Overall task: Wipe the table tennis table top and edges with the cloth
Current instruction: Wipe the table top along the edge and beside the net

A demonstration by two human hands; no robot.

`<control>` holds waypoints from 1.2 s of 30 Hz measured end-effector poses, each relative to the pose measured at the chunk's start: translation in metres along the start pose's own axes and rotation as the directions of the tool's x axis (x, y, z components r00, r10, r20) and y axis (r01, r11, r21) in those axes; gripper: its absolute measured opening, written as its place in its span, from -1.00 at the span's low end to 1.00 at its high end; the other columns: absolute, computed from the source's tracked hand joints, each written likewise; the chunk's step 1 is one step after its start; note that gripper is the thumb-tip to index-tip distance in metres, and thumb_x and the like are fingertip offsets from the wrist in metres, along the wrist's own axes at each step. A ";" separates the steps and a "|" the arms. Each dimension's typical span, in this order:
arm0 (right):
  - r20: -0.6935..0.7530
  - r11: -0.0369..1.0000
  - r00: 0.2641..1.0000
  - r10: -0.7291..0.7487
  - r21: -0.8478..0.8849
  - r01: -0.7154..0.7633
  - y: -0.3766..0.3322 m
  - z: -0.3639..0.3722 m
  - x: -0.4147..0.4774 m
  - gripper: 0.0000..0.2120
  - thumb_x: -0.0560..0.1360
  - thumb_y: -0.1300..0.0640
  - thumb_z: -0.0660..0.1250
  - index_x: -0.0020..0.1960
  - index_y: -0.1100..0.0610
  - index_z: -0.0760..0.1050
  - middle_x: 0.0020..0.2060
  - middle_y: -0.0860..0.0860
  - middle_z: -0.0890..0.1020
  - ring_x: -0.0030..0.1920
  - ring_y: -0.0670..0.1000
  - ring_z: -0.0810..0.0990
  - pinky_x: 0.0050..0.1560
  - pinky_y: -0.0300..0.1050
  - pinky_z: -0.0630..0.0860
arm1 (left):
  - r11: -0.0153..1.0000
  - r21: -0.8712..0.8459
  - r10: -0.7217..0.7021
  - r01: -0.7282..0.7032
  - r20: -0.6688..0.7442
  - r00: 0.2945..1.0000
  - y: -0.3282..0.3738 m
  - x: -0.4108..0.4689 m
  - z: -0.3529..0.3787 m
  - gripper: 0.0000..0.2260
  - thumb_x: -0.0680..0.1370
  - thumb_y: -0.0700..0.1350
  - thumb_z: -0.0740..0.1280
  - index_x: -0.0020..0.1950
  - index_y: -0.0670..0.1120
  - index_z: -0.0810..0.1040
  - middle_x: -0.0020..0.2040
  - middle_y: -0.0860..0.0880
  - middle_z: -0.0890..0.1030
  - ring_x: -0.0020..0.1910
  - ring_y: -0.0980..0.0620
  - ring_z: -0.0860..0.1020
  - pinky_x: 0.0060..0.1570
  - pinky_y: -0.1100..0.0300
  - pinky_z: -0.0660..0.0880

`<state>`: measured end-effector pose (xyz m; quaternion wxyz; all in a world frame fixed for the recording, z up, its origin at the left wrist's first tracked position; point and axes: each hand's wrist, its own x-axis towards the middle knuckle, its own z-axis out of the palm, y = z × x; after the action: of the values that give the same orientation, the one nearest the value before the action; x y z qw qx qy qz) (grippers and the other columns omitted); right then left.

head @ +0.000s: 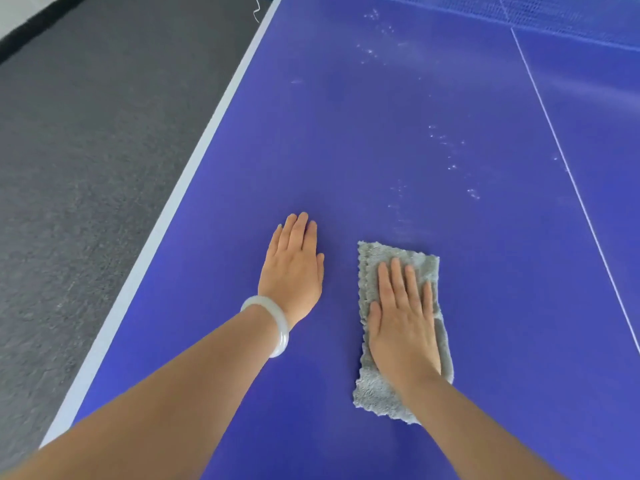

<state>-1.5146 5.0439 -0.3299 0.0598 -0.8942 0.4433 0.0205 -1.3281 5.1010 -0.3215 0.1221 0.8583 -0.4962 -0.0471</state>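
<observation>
Cloth, grey, lay flat under right hand, fingers straight, pressing. Left hand lay flat, fingers extended, on table. White edge ran at frame left; bare blue surface stretched toward upper frame.

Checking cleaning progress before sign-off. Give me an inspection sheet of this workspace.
Surface: blue table top, with white specks ahead of the cloth; pale edge band along its left side.
Job's things: grey cloth lying flat on the table top.
Clutter: nothing seen.
Grips: left grip flat on bare table, bracelet on its wrist; right grip flat, pressing the cloth.
Cables: thin white cord by the far left edge, purpose unclear.
Surroundings: net at the far end; dark grey floor to the left.
</observation>
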 end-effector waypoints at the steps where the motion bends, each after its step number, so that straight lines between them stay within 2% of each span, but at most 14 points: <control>1: 0.019 0.994 0.994 -0.110 -0.001 0.110 0.004 -0.003 0.006 -0.41 0.57 -0.06 -0.37 0.58 0.04 -0.30 0.57 -0.05 -0.26 0.58 -0.02 -0.31 0.57 0.06 -0.29 | 1.000 0.005 -0.022 0.022 0.002 1.000 0.005 0.012 0.003 -0.50 0.69 -0.02 0.00 0.59 -0.19 0.06 0.60 -0.13 0.05 0.59 -0.09 -0.03 0.56 0.04 -0.11; 5: 0.072 0.907 0.904 -0.421 0.017 0.421 0.062 -0.017 0.045 -0.47 0.65 -0.07 -0.25 0.62 -0.05 -0.11 0.60 -0.14 -0.11 0.58 -0.13 -0.24 0.58 -0.01 -0.23 | 0.994 0.033 -0.103 0.103 -0.005 0.995 0.009 0.022 0.012 -0.49 0.68 0.00 -0.01 0.59 -0.16 0.07 0.60 -0.11 0.07 0.59 -0.06 0.00 0.56 0.04 -0.09; 8: -0.005 0.998 0.999 -0.052 0.040 0.052 0.116 -0.027 0.092 -0.48 0.67 -0.02 -0.12 0.61 -0.05 -0.09 0.61 -0.09 -0.05 0.59 -0.09 -0.17 0.58 0.00 -0.21 | 0.994 0.027 -0.103 0.103 -0.004 0.995 0.010 0.023 0.012 -0.50 0.66 -0.01 0.01 0.58 -0.17 0.12 0.59 -0.11 0.13 0.58 -0.07 0.05 0.56 0.04 -0.06; 11: -0.016 0.942 0.944 0.329 0.072 -0.327 0.126 -0.033 0.125 -0.47 0.67 0.02 -0.10 0.63 0.03 -0.07 0.62 -0.01 -0.03 0.60 0.03 -0.12 0.57 0.09 -0.19 | 0.993 0.043 -0.108 0.108 0.001 0.994 0.012 0.026 0.011 -0.49 0.66 -0.01 0.00 0.58 -0.17 0.12 0.59 -0.12 0.12 0.58 -0.07 0.05 0.56 0.03 -0.06; 14: -0.029 0.897 0.899 0.437 0.081 -0.434 0.080 -0.028 0.133 -0.43 0.67 -0.02 -0.13 0.62 0.13 -0.13 0.61 0.09 -0.06 0.60 0.13 -0.13 0.55 0.21 -0.17 | 0.992 0.060 -0.109 0.107 0.021 0.994 0.011 0.026 0.010 -0.47 0.64 0.00 -0.05 0.59 -0.17 0.08 0.60 -0.11 0.08 0.59 -0.05 0.00 0.56 0.04 -0.09; 16: -0.017 0.953 0.954 0.299 0.056 -0.298 0.034 -0.019 0.125 -0.41 0.65 -0.05 -0.19 0.62 0.14 -0.19 0.61 0.11 -0.12 0.60 0.16 -0.18 0.55 0.23 -0.19 | 0.992 0.079 -0.099 0.096 0.031 0.995 0.011 0.027 0.010 -0.47 0.64 0.00 -0.06 0.60 -0.17 0.06 0.61 -0.11 0.05 0.60 -0.04 -0.03 0.56 0.04 -0.11; 18: -0.003 0.999 1.000 -0.007 0.033 0.007 -0.001 -0.010 0.109 -0.40 0.63 -0.07 -0.27 0.62 0.14 -0.20 0.61 0.10 -0.15 0.60 0.15 -0.21 0.55 0.23 -0.21 | 0.992 0.092 -0.092 0.088 0.034 0.995 0.011 0.028 0.010 -0.47 0.65 -0.02 -0.04 0.60 -0.17 0.06 0.61 -0.10 0.04 0.60 -0.04 -0.05 0.56 0.06 -0.13; 21: 0.039 0.930 0.929 -0.368 0.037 0.367 0.021 -0.016 0.108 -0.41 0.65 -0.09 -0.29 0.63 0.09 -0.09 0.61 0.04 -0.06 0.61 0.07 -0.15 0.57 0.16 -0.11 | 0.992 0.084 -0.101 0.098 0.038 0.994 0.013 0.028 0.007 -0.48 0.65 -0.03 -0.03 0.60 -0.17 0.08 0.61 -0.09 0.04 0.60 -0.03 -0.04 0.56 0.07 -0.14; 23: 0.018 0.929 0.929 -0.369 -0.019 0.369 0.068 -0.022 0.130 -0.43 0.65 -0.10 -0.27 0.63 0.03 -0.09 0.61 -0.02 -0.05 0.60 0.00 -0.15 0.59 0.08 -0.16 | 0.991 0.075 -0.112 0.109 0.030 0.993 0.014 0.028 0.007 -0.50 0.66 -0.04 -0.06 0.59 -0.16 0.10 0.61 -0.09 0.06 0.60 -0.02 -0.02 0.56 0.06 -0.11; 26: 0.012 1.000 1.000 0.003 0.007 -0.003 0.122 -0.033 0.167 -0.45 0.66 -0.06 -0.17 0.63 0.02 -0.09 0.62 -0.02 -0.05 0.60 0.01 -0.13 0.58 0.06 -0.20 | 0.991 0.063 -0.118 0.116 0.023 0.993 0.015 0.029 0.007 -0.51 0.66 -0.04 -0.02 0.59 -0.16 0.13 0.61 -0.08 0.08 0.59 -0.01 -0.01 0.56 0.06 -0.09; 30: 0.005 0.951 0.955 0.298 0.088 -0.297 0.082 -0.032 0.176 -0.44 0.67 -0.02 -0.16 0.62 0.10 -0.17 0.61 0.06 -0.11 0.60 0.11 -0.17 0.56 0.17 -0.21 | 0.991 0.054 -0.125 0.124 0.026 0.992 0.013 0.028 0.008 -0.50 0.66 -0.02 -0.01 0.59 -0.14 0.12 0.61 -0.06 0.08 0.59 0.01 -0.02 0.56 0.10 -0.12; 32: -0.011 0.978 0.981 0.195 0.074 -0.194 0.040 -0.026 0.163 -0.43 0.67 -0.04 -0.18 0.61 0.14 -0.18 0.61 0.11 -0.13 0.60 0.16 -0.18 0.55 0.22 -0.20 | 0.990 0.061 -0.129 0.127 0.023 0.991 0.014 0.029 0.008 -0.45 0.63 0.03 -0.09 0.59 -0.14 0.13 0.60 -0.06 0.09 0.59 0.01 0.00 0.56 0.09 -0.10; 34: -0.006 0.991 0.992 -0.126 0.040 0.126 0.008 -0.017 0.135 -0.43 0.66 -0.05 -0.24 0.62 0.14 -0.15 0.61 0.12 -0.10 0.60 0.16 -0.17 0.55 0.24 -0.15 | 0.991 0.063 -0.123 0.122 0.019 0.992 0.014 0.029 0.008 -0.41 0.60 0.07 -0.16 0.58 -0.14 0.15 0.60 -0.06 0.11 0.59 0.01 0.02 0.56 0.09 -0.09; 36: 0.012 0.918 0.918 -0.396 0.040 0.395 0.010 -0.014 0.120 -0.44 0.67 -0.06 -0.23 0.62 0.12 -0.03 0.61 0.07 0.00 0.61 0.10 -0.09 0.57 0.19 -0.05 | 0.991 0.067 -0.118 0.117 0.017 0.993 0.013 0.029 0.007 -0.40 0.60 0.07 -0.17 0.58 -0.14 0.15 0.60 -0.06 0.12 0.59 0.01 0.02 0.56 0.10 -0.10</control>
<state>-1.4501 4.9409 -0.3272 0.0835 -0.9637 0.2534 0.0089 -1.3260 5.0681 -0.3236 0.0855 0.8890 -0.4473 -0.0470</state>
